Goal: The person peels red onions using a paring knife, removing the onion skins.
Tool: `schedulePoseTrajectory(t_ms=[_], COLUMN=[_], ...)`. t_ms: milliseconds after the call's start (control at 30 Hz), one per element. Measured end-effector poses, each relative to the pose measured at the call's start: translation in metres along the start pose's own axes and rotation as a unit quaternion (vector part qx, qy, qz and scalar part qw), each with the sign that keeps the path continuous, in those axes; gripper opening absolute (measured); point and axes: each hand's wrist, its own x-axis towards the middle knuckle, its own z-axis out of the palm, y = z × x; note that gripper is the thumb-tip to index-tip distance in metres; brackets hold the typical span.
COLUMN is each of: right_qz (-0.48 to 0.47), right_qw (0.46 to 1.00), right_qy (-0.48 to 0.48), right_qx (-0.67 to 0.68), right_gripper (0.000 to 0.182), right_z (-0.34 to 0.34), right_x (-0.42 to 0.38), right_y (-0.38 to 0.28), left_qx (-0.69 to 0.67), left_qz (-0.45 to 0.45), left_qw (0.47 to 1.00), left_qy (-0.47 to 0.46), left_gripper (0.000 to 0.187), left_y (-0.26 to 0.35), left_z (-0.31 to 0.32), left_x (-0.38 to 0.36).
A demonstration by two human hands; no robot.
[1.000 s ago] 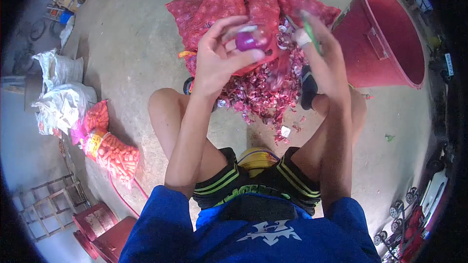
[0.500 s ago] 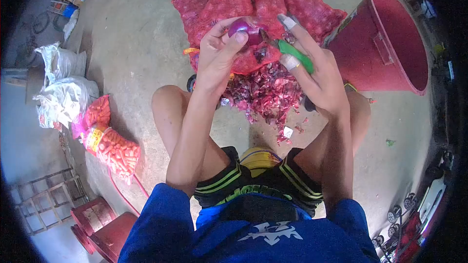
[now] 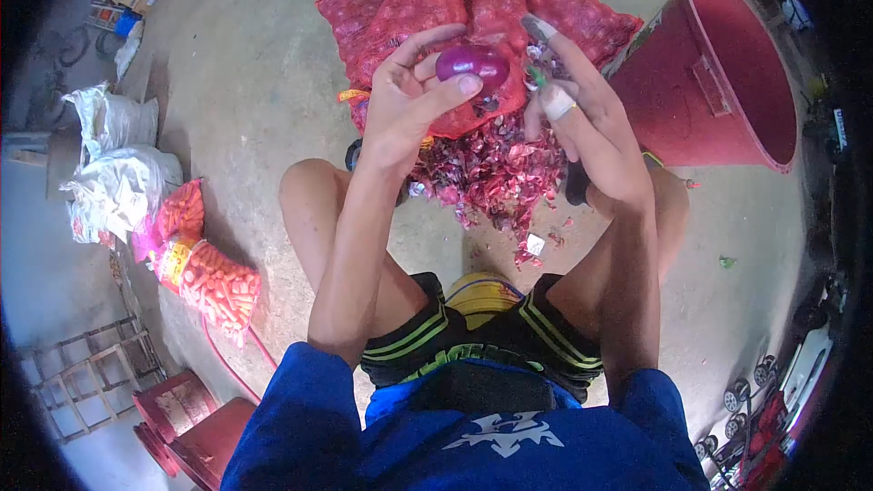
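Note:
A smooth, shiny purple onion (image 3: 475, 65) sits between the thumb and fingers of my left hand (image 3: 402, 102). Across from it, my right hand (image 3: 596, 123) keeps a small green-handled knife (image 3: 536, 76) under its thumb. Only a bit of the green handle shows; the blade cannot be made out. Pale wrapping covers the right thumb and index finger. Below both hands lies a heap of loose purple onion skins (image 3: 491, 168). Just beyond are red mesh sacks (image 3: 418, 14) full of onions.
A tall red plastic bin (image 3: 700, 114) leans open at the right. To the left lie white sacks (image 3: 123, 177) and a mesh bag of orange carrots (image 3: 218, 282). Red containers (image 3: 209, 432) are at the lower left, and wheeled carts (image 3: 746, 395) at the lower right.
The onion has turned and shows a whole smooth purple side. My right hand has drawn the knife away from it, and the green handle is now mostly hidden.

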Motion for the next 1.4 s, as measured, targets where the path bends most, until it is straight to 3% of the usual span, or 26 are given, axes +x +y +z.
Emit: schedulePoseTrajectory(t_ms=[267, 400, 467, 500, 700, 833, 1033, 1133, 1200, 1400], right_qz=[-0.051, 0.014, -0.004, 0.017, -0.009, -0.072, -0.094, -0.152, -0.152, -0.135], right_qw=[0.996, 0.999, 0.993, 0.993, 0.995, 0.986, 0.979, 0.970, 0.972, 0.973], right_qy=[-0.068, 0.033, 0.117, 0.114, 0.049, 0.024, 0.009, 0.020, 0.017, 0.010], right_qx=[0.015, 0.028, 0.003, -0.004, -0.083, -0.151, -0.181, -0.186, -0.178, -0.185], right_gripper=[0.058, 0.055, 0.056, 0.057, 0.059, 0.064, 0.068, 0.070, 0.070, 0.071], right_z=[-0.006, -0.013, -0.009, -0.008, 0.003, 0.010, 0.014, 0.014, 0.012, 0.012], right_x=[0.004, 0.007, 0.009, 0.008, 0.003, 0.007, 0.008, 0.011, 0.010, 0.007], right_y=[0.010, 0.014, 0.028, 0.020, 0.011, 0.014, 0.009, 0.018, 0.018, 0.016], left_qx=[0.040, 0.017, -0.162, -0.207, -0.294, -0.228, -0.105, -0.138, -0.088, -0.037], left_qz=[0.014, 0.008, -0.084, -0.059, -0.106, -0.097, -0.058, -0.069, 0.002, 0.055], left_qw=[0.996, 0.997, 0.983, 0.975, 0.949, 0.966, 0.992, 0.988, 0.996, 0.998], left_qy=[-0.077, -0.078, -0.034, -0.048, 0.045, 0.073, 0.025, 0.004, -0.022, -0.001], left_gripper=[0.082, 0.075, 0.061, 0.049, 0.055, 0.047, 0.046, 0.053, 0.063, 0.069], left_y=[0.007, -0.003, -0.012, -0.014, -0.023, -0.016, -0.014, -0.011, -0.010, -0.014], left_z=[0.005, -0.002, -0.008, -0.006, -0.020, -0.010, -0.013, -0.009, 0.000, 0.003], left_x=[-0.006, -0.003, -0.003, -0.004, 0.000, -0.001, -0.003, -0.005, -0.006, -0.004])
